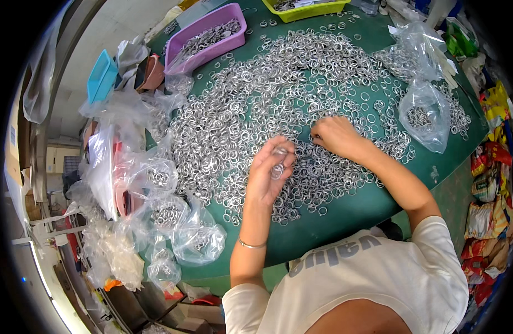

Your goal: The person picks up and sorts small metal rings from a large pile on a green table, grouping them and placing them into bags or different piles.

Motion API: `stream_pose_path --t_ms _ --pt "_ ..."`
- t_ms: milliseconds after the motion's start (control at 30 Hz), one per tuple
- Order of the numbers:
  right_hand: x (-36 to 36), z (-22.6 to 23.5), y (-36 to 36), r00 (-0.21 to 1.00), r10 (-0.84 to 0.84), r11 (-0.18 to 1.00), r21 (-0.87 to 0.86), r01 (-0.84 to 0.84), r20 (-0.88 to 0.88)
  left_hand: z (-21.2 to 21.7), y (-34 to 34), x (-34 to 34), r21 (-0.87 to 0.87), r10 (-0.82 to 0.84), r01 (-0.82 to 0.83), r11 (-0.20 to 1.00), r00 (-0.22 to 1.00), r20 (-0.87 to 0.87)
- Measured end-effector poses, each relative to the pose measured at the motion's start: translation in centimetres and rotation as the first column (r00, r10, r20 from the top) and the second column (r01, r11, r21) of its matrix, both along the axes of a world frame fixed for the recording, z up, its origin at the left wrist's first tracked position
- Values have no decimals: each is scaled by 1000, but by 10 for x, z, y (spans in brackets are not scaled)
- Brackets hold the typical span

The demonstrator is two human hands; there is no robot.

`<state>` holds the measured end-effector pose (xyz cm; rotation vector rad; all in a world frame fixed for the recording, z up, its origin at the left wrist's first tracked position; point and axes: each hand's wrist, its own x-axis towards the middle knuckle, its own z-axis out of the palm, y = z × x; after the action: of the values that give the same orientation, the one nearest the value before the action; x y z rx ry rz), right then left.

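A wide heap of small silver metal rings (212, 142) covers the middle of the green table (345, 207). Over the near part of it, my left hand (266, 173) is turned palm up with curled fingers, and a few rings (277, 170) lie held in it. Just to the right and slightly farther off, my right hand (339, 135) reaches down to the rings, its fingers drawn together in a pinch. Whatever is between those fingertips is too small and hidden to make out. A gap separates the two hands.
A purple basin (242, 28) of metal pieces and a yellow-green tray (306, 12) stand at the far edge. Transparent bags of rings lie at the left (198, 239) and right (424, 114). A blue basin (102, 77) sits far left; colourful packages (484, 222) are stacked at right.
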<state>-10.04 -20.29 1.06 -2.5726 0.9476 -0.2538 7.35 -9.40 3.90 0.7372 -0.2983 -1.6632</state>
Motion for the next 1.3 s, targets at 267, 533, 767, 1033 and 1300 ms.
stream_pose_path --t_ms 267,533,767,1033,1300 --pt "-10 27 7 988 -71 995 86 59 134 -26 57 -7 218 137 -31 975 859 -493" --pt "31 -13 -2 998 5 993 -114 3 70 -27 73 -24 210 131 -48 976 905 -404" --pt "4 33 28 772 -493 221 916 -336 402 -33 91 -33 250 131 -37 967 920 -370" --pt "4 42 108 897 51 649 668 -363 438 -18 105 -51 350 42 108 930 918 -394" --pt "16 59 124 755 540 735 229 -638 372 -18 122 -55 429 187 4 903 897 -401"
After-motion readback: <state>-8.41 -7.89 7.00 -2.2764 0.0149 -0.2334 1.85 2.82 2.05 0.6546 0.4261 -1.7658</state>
